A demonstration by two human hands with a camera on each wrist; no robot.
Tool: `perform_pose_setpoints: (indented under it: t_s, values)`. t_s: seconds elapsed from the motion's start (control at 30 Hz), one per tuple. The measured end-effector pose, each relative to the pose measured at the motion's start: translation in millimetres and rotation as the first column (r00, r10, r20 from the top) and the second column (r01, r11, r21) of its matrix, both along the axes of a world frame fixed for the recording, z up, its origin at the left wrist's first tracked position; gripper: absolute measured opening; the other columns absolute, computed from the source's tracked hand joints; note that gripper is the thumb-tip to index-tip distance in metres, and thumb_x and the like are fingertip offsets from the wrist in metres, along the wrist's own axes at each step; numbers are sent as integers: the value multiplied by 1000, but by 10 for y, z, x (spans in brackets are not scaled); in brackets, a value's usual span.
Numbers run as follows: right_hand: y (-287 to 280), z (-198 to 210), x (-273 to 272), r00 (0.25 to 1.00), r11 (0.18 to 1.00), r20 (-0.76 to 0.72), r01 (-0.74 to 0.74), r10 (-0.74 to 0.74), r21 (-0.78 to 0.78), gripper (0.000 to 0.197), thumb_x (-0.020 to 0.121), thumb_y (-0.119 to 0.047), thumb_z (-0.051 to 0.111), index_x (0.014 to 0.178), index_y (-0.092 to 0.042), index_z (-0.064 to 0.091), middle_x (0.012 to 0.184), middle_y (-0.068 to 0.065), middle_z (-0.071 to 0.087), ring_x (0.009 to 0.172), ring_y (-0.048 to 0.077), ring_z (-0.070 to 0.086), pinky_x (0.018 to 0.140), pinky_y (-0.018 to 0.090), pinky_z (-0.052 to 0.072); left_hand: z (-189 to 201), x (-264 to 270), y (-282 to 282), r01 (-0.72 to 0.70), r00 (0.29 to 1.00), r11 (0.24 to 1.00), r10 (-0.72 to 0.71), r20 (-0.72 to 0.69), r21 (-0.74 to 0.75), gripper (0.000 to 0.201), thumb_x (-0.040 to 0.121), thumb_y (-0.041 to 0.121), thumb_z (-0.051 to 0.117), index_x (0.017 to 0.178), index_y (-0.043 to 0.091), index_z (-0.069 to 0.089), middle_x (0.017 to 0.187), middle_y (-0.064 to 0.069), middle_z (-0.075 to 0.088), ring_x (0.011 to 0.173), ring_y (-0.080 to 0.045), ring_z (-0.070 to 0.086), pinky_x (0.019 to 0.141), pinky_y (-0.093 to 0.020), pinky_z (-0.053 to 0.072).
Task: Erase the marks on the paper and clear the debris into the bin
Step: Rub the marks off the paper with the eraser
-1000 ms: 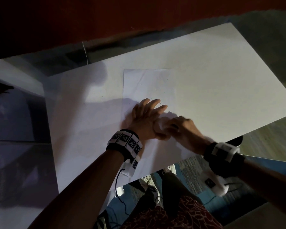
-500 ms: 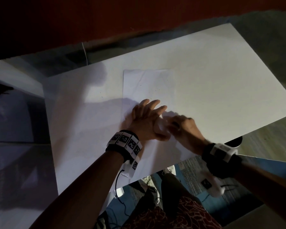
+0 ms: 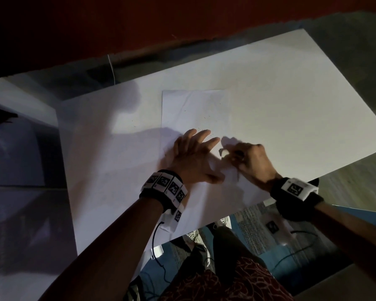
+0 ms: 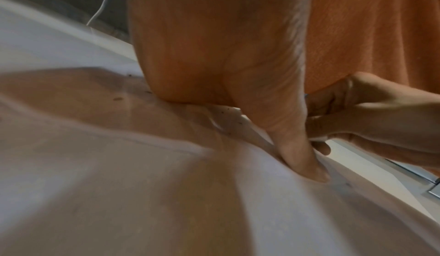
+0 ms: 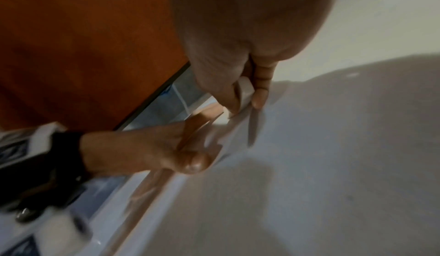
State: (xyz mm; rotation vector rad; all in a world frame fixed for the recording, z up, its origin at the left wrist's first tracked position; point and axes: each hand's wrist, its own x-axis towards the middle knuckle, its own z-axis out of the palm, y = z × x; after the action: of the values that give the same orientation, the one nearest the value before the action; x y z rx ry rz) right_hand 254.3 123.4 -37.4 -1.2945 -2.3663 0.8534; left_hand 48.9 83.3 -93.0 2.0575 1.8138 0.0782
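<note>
A white sheet of paper (image 3: pixel 195 109) lies on a larger white board (image 3: pixel 291 101). Dark eraser crumbs (image 3: pixel 204 118) are scattered over the sheet, and show under the palm (image 4: pixel 226 113) in the left wrist view. My left hand (image 3: pixel 195 153) lies flat on the paper's near part with fingers spread, pressing it down. Just right of it, my right hand (image 3: pixel 245 157) pinches a small white eraser (image 3: pixel 224 152) against the paper; the right wrist view shows the eraser (image 5: pixel 245 94) between thumb and finger. No bin is in view.
The white board sits on a glass-like table (image 3: pixel 356 174), and its near edge (image 3: pixel 204 227) overhangs my lap. A dark round object (image 3: pixel 315 182) peeks out behind my right wrist. A red-brown wall (image 3: pixel 161 22) runs along the far side.
My right hand with the eraser has slid right and slightly away from the left hand's thumb. The left hand has stayed flat on the paper.
</note>
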Motion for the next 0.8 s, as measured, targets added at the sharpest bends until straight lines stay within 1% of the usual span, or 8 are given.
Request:
perform_pose_setpoints:
  t_s: [0.1, 0.17, 0.23, 0.3, 0.43, 0.53, 0.7, 0.8]
  values:
    - [-290, 43, -89, 993, 993, 23, -116, 116, -4, 6, 89, -13, 67, 85, -18, 68, 75, -5, 62, 66, 11, 52, 63, 18, 35, -30, -33, -18, 12, 999, 1000, -13, 48, 4, 121, 60, 87, 70, 159, 44, 15, 168, 13, -1, 155, -23, -12, 122, -50, 2]
    - [-226, 26, -45, 985, 986, 49, -161, 162, -35, 5, 91, -16, 65, 89, -17, 69, 80, -1, 66, 70, 14, 57, 65, 22, 42, -5, -30, -13, 19, 999, 1000, -19, 37, -5, 122, 60, 88, 69, 160, 43, 15, 168, 12, 0, 155, -24, -11, 122, -50, 3]
    - [0, 8, 5, 997, 998, 56, -47, 50, -45, 13, 91, -16, 62, 97, -20, 72, 91, 2, 71, 79, 20, 65, 73, 34, 51, 30, -5, -2, 10, 1000, 1000, -10, 6, -20, 123, 58, 90, 66, 159, 42, 15, 168, 12, 0, 155, -24, -10, 123, -51, 4]
    - [-12, 10, -7, 1000, 999, 23, 12, -11, -30, 19, 89, -12, 62, 102, -20, 73, 95, 2, 72, 81, 22, 67, 74, 33, 51, 43, 0, -7, 0, 1000, 1000, 0, 28, -26, 122, 59, 88, 68, 159, 43, 15, 168, 13, -1, 154, -22, -12, 123, -50, 2]
    - [-277, 37, -27, 996, 996, 53, -67, 70, -59, 8, 92, -15, 62, 92, -14, 70, 87, 3, 67, 77, 20, 58, 67, 22, 34, 53, -27, -13, 13, 998, 1000, -13, 58, -4, 121, 60, 86, 71, 159, 42, 17, 168, 13, 0, 155, -22, -10, 121, -50, 3]
    - [-6, 49, 21, 998, 1000, 61, 12, -10, -24, 7, 91, -17, 67, 90, -14, 73, 86, 8, 71, 74, 24, 61, 65, 21, 37, 39, 1, -21, -25, 999, 999, 23, 41, 35, 128, 54, 86, 72, 158, 33, 20, 168, 7, 10, 155, -25, 2, 121, -52, 12]
    - [195, 26, -40, 998, 998, 7, 65, -65, 25, 37, 95, -36, 61, 72, -7, 63, 67, 6, 63, 60, 27, 54, 61, 34, 44, -36, -56, -117, -24, 993, 997, 15, 117, 80, 126, 62, 86, 69, 160, 26, 18, 170, 6, 5, 158, -20, -5, 126, -51, 1]
    - [154, 2, -84, 996, 996, -9, 91, -91, -11, 17, 93, -28, 64, 88, -14, 72, 80, 4, 71, 71, 23, 64, 67, 34, 50, -53, -38, -84, -34, 998, 998, 31, 54, 52, 131, 58, 92, 63, 161, 28, 15, 170, 8, 2, 158, -19, -7, 126, -48, -1]
